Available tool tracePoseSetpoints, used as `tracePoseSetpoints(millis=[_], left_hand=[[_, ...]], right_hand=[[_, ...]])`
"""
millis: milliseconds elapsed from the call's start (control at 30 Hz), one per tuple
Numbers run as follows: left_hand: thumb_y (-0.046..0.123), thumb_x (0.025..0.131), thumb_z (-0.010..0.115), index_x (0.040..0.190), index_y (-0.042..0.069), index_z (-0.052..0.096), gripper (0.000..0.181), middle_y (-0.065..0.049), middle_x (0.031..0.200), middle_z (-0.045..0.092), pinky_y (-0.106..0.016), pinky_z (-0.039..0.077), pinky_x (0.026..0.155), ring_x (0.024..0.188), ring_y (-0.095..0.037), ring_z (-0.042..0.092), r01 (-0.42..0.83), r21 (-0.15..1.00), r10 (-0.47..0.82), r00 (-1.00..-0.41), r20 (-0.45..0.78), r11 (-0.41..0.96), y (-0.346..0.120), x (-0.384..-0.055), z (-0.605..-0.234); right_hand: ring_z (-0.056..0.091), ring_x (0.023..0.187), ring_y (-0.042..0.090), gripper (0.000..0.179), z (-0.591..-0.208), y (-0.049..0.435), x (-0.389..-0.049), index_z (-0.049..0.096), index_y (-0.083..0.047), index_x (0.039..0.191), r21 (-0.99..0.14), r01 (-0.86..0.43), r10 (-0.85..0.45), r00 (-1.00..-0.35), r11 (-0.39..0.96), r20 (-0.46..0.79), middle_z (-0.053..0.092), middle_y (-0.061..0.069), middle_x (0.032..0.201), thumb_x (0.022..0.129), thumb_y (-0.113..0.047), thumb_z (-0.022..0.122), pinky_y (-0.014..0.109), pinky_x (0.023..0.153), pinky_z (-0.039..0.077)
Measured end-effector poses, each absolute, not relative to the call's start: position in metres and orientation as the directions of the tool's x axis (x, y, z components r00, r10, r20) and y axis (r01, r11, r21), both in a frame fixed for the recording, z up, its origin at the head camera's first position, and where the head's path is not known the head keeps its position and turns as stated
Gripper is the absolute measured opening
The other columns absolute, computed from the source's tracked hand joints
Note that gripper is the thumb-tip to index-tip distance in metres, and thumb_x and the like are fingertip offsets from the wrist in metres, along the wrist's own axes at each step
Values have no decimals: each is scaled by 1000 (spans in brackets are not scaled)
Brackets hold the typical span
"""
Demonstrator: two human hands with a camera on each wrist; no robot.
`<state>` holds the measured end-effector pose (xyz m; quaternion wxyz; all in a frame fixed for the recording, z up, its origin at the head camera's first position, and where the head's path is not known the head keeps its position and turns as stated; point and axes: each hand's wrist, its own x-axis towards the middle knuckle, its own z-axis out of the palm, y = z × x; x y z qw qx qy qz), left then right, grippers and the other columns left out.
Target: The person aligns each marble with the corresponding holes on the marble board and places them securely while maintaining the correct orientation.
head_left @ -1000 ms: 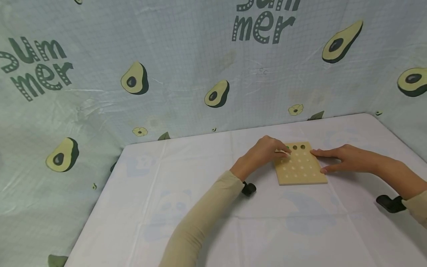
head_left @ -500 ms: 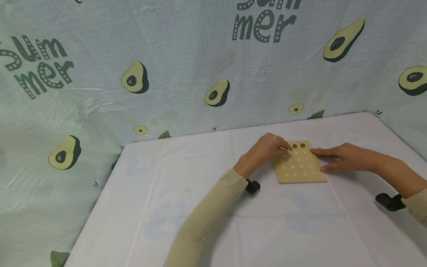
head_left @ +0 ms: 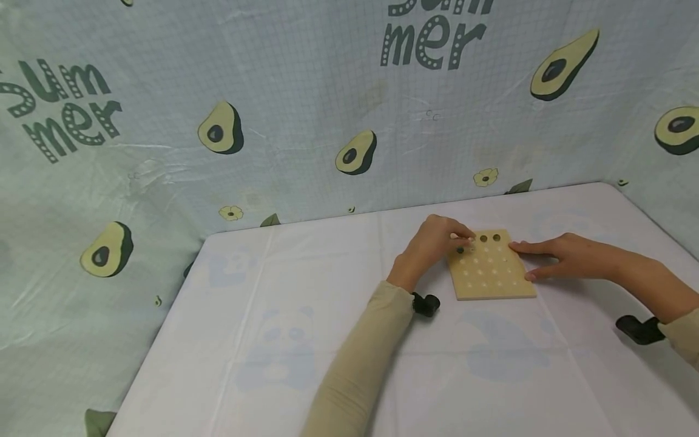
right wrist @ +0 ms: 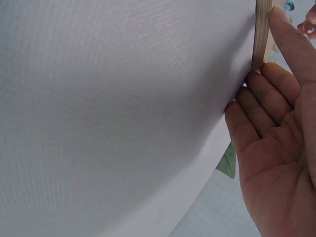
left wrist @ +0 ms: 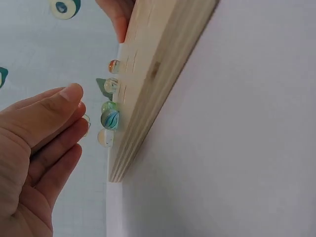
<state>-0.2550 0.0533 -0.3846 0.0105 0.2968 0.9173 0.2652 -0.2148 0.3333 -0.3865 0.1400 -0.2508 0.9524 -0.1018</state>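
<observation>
A flat wooden board with a grid of round hollows lies on the table. Several glass marbles sit at its far end, among them a blue-swirled marble and an orange-streaked marble. Over the far left part of the board, my left hand pinches a clear marble between thumb and fingers, slightly apart from the board; its fingers largely cover it in the left wrist view. My right hand rests against the board's right edge, with fingers extended and the thumb touching near the closer corner.
A white cloth with faint blue prints covers the table. Behind it rises a pale curtain printed with avocados. Dark wrist camera mounts sit by both wrists.
My left hand has lifted slightly and its forearm has swung rightward. A dark marble under its fingers has come into view. My right hand and the board stay in place.
</observation>
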Motion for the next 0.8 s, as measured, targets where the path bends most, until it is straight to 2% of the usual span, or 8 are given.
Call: tracePoseSetpoints(millis=[200, 367, 600, 800], left_hand=[[26, 92, 76, 112, 21, 81, 22, 10, 107, 77, -5, 44, 79, 97, 2, 66, 529, 483, 538, -832, 134, 698, 59, -258, -388], [25, 92, 75, 113, 21, 81, 21, 11, 109, 76, -6, 45, 77, 93, 5, 64, 505, 484, 539, -838, 78, 715, 62, -258, -389], [23, 93, 74, 111, 16, 81, 20, 8, 110, 76, -6, 44, 80, 98, 0, 66, 581, 455, 608, -787, 102, 675, 63, -255, -388], [21, 93, 74, 113, 17, 80, 21, 8, 111, 76, -6, 44, 80, 99, -1, 66, 595, 435, 623, -777, 94, 676, 65, -256, -385]], right_hand=[[56, 123, 50, 80, -388, 333, -214, 51, -10, 149, -278, -442, -504, -835, 853, -220, 50, 27, 146, 87, -55, 74, 61, 92, 50], [57, 122, 50, 81, -388, 333, -213, 51, -9, 149, -282, -443, -506, -834, 851, -218, 50, 28, 146, 87, -55, 73, 60, 91, 51], [56, 124, 50, 81, -386, 333, -215, 50, -10, 150, -275, -437, -499, -836, 857, -227, 49, 27, 147, 86, -55, 74, 60, 92, 50], [57, 123, 49, 80, -385, 333, -215, 50, -10, 149, -282, -437, -501, -836, 854, -225, 50, 27, 147, 87, -54, 74, 59, 91, 51]])
